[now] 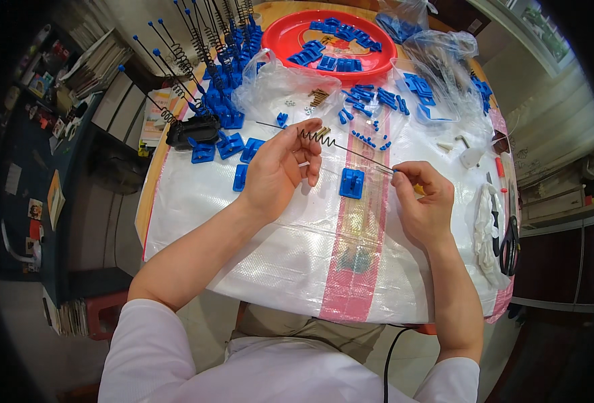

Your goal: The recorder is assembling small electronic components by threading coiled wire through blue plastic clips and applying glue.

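Table (290, 262): covered by a white woven sheet with a pink stripe; both hands work above its middle.

Red tray (297, 41): far side of the table, well beyond the hands. Holds a loose scatter of blue plastic parts (340, 40), spread over its middle and right.

Clear bags (438, 50): right of the tray and beyond the right hand, crumpled and open. Blue parts sit in and around them. A further clear bag (270, 84) lies just beyond the left hand, with small pale nuts and brass-coloured bits beside it.

Finished pieces (216, 67): beyond and left of the left hand, a cluster of blue bases with sprung rods standing tilted, blue caps at the tips.

Scissors (510, 245): to the right of the right hand, at the table edge, next to a white rag (486, 232).

Blue block (352, 183): on the sheet between the two hands, just below the rod. Four more loose blue blocks lie just left of the left hand.

Rod (350, 152): thin metal, held in the air between the hands, slanting from upper left to lower right. A dark spring (313, 138) is threaded on it near the left fingers.

Left hand (278, 173): fingers curled, thumb and fingertips pinching the rod at the spring.

Right hand (426, 201): thumb and forefinger closed narrowly on the rod's lower end, where a small blue tip shows.
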A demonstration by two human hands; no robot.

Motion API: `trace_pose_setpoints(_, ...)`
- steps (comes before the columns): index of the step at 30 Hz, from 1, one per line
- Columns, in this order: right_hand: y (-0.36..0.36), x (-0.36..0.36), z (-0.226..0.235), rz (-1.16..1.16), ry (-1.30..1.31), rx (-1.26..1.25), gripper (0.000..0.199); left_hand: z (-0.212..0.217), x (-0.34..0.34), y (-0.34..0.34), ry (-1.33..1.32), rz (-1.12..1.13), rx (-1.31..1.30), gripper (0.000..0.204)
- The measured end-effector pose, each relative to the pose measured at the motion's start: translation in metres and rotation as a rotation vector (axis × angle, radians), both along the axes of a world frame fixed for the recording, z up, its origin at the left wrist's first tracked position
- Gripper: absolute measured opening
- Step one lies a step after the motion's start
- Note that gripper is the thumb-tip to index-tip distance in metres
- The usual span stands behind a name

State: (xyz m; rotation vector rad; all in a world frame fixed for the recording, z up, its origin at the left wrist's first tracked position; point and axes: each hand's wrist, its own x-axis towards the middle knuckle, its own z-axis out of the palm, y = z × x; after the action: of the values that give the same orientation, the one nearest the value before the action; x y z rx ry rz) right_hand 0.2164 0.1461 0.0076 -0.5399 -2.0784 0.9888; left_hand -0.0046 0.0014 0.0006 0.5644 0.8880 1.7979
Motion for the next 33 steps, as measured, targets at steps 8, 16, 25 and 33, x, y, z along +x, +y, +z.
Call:
trace_pose_setpoints(8, 0.005, 0.002, -0.004, 0.062, 0.232, -0.451, 0.012, -0.003, -0.004, 0.000, -0.073, -0.037, 0.020, 0.043)
trace_pose_setpoints(16, 0.008, -0.003, -0.004, 0.352, 0.460, -0.738, 0.040, 0.003, 0.006, -0.003, -0.134, -0.118, 0.039, 0.043)
trace_pose_setpoints(25, -0.002, -0.001, -0.008, 0.451, 0.354, -0.757, 0.031, 0.003, 0.032, -0.008, -0.026, -0.220, 0.042, 0.041)
trace_pose_setpoints(33, 0.004, -0.005, -0.001, 0.422, 0.495, -0.852, 0.025, 0.001, 0.031, -0.011, -0.004, -0.444, 0.028, 0.039)
